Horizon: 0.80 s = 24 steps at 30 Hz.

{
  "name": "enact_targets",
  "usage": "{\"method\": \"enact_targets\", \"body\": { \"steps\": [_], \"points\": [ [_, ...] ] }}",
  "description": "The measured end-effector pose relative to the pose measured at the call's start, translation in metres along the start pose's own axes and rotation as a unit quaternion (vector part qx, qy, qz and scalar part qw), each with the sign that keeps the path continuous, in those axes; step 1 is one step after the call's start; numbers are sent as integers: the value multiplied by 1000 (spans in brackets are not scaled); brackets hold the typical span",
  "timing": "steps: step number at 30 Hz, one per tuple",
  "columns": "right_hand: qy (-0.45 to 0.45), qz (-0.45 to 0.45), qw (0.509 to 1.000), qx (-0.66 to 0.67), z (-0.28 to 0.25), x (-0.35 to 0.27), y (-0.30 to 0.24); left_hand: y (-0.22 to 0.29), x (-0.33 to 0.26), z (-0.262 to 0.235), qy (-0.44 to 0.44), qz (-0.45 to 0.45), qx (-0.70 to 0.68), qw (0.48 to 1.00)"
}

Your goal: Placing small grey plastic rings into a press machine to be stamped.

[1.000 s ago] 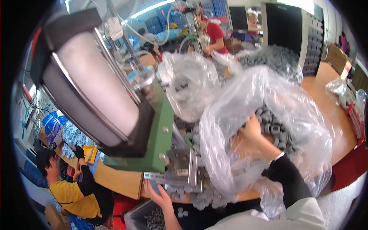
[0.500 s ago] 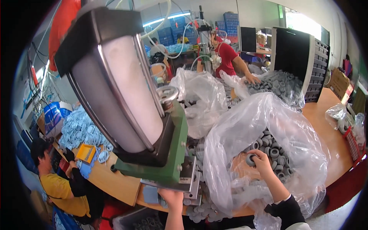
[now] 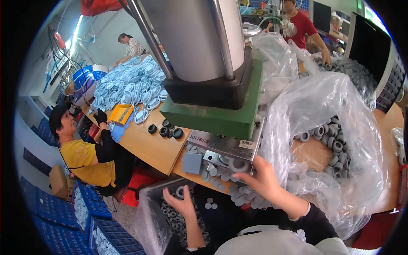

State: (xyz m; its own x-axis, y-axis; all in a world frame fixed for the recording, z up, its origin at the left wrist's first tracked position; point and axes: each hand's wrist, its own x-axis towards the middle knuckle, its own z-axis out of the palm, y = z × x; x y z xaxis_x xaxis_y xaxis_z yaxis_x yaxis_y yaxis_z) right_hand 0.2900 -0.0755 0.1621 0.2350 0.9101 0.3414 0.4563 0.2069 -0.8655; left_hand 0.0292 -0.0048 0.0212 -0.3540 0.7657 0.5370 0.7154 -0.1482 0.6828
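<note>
My left hand (image 3: 183, 205) is over the bin of grey rings (image 3: 196, 221), fingers spread. A grey ring (image 3: 180, 192) shows between its thumb and fingers, apparently loose; whether it touches them is unclear. My right hand (image 3: 264, 182) is at the front of the green press (image 3: 212, 114), below its metal plate (image 3: 227, 142). Its thumb and fingers close about the edge of a blurred grey ring (image 3: 238, 165) beside the small metal block (image 3: 216, 159). The fingertips are partly hidden.
Flat grey discs (image 3: 248, 195) lie beneath the press, next to a grey block (image 3: 192, 163). An open clear plastic bag (image 3: 280, 148) with grey rings stands right. Black rings (image 3: 165, 131) lie left. A yellow-shirted co-worker (image 3: 87, 155) sits left; a red-shirted one (image 3: 304, 27) works beyond.
My view has turned left and down. My left hand has moved from under the press to above the bin. My right hand has come from the bag to the press with a grey ring.
</note>
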Motion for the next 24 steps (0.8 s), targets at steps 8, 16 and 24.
{"method": "enact_targets", "body": {
  "steps": [8,16,24],
  "points": [
    [6,36,999,-25,20,31,-2,14,36,19,-105,115,-66,986],
    [152,53,986,-53,-32,-17,38,10,53,93,-280,216,81,932],
    [82,210,887,-402,-165,5,210,26,36,94,-232,233,77,941]
  ]
}}
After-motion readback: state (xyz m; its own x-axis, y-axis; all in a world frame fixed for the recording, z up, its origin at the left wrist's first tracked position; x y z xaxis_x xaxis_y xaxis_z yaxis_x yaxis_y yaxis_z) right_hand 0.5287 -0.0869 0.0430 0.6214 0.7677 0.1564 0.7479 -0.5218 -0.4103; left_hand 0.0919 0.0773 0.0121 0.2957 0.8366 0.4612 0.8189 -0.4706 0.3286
